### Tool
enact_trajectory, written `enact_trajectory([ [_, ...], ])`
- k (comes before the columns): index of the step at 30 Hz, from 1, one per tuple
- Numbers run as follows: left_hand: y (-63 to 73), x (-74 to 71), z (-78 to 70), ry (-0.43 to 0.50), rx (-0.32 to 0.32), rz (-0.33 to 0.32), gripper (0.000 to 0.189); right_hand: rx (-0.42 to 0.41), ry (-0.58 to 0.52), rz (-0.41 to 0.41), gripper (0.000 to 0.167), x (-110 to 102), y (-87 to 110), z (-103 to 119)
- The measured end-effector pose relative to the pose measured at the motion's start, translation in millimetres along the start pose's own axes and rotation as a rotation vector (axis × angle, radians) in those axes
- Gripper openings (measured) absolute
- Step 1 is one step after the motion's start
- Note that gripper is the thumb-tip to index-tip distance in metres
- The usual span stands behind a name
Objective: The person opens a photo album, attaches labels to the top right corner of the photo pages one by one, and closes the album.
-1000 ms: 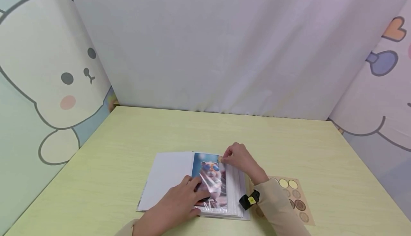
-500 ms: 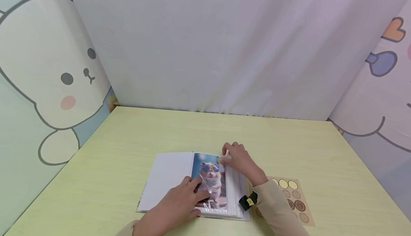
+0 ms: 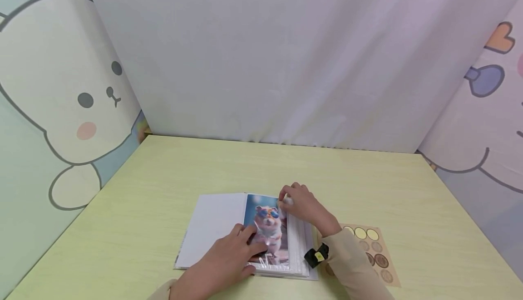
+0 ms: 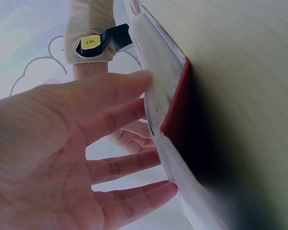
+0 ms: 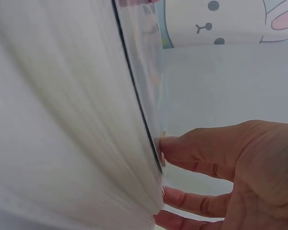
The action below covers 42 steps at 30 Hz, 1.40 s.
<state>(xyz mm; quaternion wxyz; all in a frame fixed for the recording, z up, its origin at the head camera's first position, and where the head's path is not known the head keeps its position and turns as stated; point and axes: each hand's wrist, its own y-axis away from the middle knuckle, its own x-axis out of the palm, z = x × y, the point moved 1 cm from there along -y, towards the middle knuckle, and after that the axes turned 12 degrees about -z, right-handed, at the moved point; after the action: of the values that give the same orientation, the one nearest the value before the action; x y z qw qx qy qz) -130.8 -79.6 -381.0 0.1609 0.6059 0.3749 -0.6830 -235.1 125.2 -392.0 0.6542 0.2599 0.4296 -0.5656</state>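
Observation:
An open photo album (image 3: pixel 220 218) lies on the table, its white inside cover to the left. On the right page, a photo (image 3: pixel 271 236) of a hamster in sunglasses sits in a clear sleeve. My left hand (image 3: pixel 224 254) rests on the album's lower middle with fingers spread; in the left wrist view its fingertips touch the pages (image 4: pixel 158 62). At the photo's top right corner, my right hand (image 3: pixel 302 204) holds a small tan round sticker (image 5: pixel 163 136) between thumb and index finger. The sticker is mostly hidden by the fingers.
A brown sheet of round stickers (image 3: pixel 377 254) lies to the right of the album, partly under the right forearm. The light wooden table (image 3: pixel 204 164) ends at a grey curtain (image 3: pixel 261 64) behind. Cartoon-printed cloths hang at both sides.
My right index finger lifted off the sticker, then came back down near the thumb. The clear sleeve over the photo has lost its bright creases and lies flatter. The left hand stays put.

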Motion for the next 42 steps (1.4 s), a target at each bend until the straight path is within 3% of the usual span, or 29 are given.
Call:
enact_trajectory([
  [8,0.0,-2.2,-0.2,-0.008,0.000,0.003,0.035,-0.007,-0.102,-0.012,0.013,-19,3.5,-3],
  [12,-0.1,-2.4,-0.5,-0.011,0.004,0.006,0.035,-0.033,-0.102,-0.035,0.014,-33,7.5,-7],
  [22,0.6,-3.5,-0.4,-0.012,-0.005,0.016,0.034,-0.072,0.010,0.004,0.015,-40,33.6,-6],
  [27,0.7,-2.7,0.0,-0.008,-0.003,0.007,0.033,-0.177,0.067,0.034,0.020,-36,56.1,-1],
  [32,0.1,-2.0,-0.2,-0.016,-0.005,0.014,0.033,-0.299,0.118,0.067,0.030,-29,77.5,0],
  [35,-0.4,-1.8,-0.7,-0.018,-0.009,0.019,0.033,-0.328,0.143,0.076,0.041,-25,88.5,0],
  [42,-1.1,-2.9,-0.7,-0.018,-0.011,0.022,0.033,-0.247,0.121,0.128,0.072,-15,97.8,0],
])
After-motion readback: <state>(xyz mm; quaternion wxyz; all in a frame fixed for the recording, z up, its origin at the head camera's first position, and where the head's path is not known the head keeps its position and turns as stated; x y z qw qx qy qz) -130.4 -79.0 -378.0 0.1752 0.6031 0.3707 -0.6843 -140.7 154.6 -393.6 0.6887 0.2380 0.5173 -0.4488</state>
